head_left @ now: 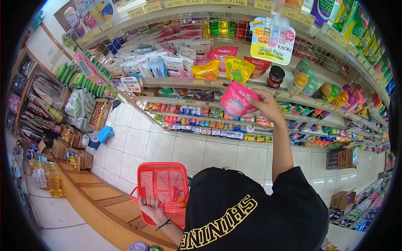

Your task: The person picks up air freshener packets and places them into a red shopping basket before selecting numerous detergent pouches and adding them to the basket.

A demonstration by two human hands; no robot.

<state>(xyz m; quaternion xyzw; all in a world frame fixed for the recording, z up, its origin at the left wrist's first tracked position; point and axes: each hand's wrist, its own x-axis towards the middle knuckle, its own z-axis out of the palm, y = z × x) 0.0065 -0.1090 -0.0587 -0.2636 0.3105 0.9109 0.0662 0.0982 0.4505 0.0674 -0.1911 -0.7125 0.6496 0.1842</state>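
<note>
The fisheye lens rounds the picture off into dark corners, so the shelves at 12 o'clock and the stock at 3 o'clock bend away and are cut off at the rim. Most labels and price tags are too small to read. The black shirt (251, 209) fills the 6 o'clock area, hiding the person's lower body and the near edge of the red basket (161, 180). The fingertips of the right hand (266, 106) are partly hidden behind the pink pouch (236, 101), so how many fingers press its back cannot be told. The right hand is raised toward 1 o'clock from the middle of the view. Its thumb and fingers are pressed together on the upper right edge of the pink pouch, pinching it so that it hangs tilted in front of the shelf edge (197, 82). The pouch sits just below a yellow pouch (238, 69) and an orange pouch (207, 70) standing on that shelf, with a hanging card sign (272, 39) above at 12 o'clock. The left hand (150, 207), at 7 o'clock, is curled closed around the basket's red handles. A dark bracelet (163, 224) is on the wrist. The basket hangs over the white tiled floor (188, 146), beside a wooden counter (100, 196) at 8 o'clock.
</note>
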